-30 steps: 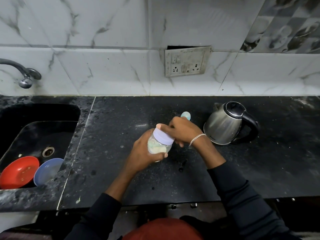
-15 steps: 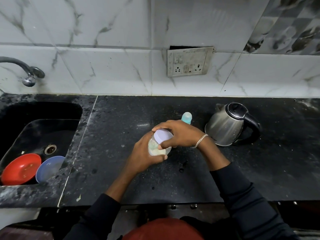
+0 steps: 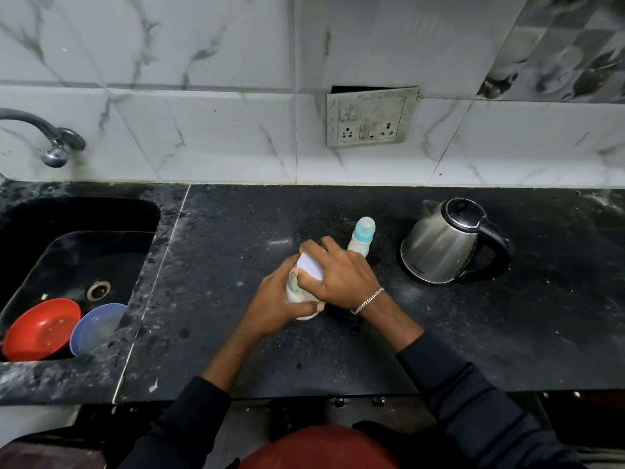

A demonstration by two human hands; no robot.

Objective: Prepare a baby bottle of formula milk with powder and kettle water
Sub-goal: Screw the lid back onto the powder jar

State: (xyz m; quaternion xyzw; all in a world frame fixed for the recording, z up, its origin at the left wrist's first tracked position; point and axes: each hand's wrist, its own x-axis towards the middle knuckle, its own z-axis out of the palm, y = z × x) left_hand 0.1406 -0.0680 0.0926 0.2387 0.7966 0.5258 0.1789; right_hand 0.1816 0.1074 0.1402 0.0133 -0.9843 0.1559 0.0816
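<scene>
The kettle (image 3: 439, 247) is brushed metal with a glossy black plastic handle; the worktop (image 3: 473, 333) is dark speckled polished stone.

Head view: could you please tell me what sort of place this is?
Most likely a home kitchen: a dark stone counter with a sink holding a red bowl, a wall tap, and a kettle.
</scene>
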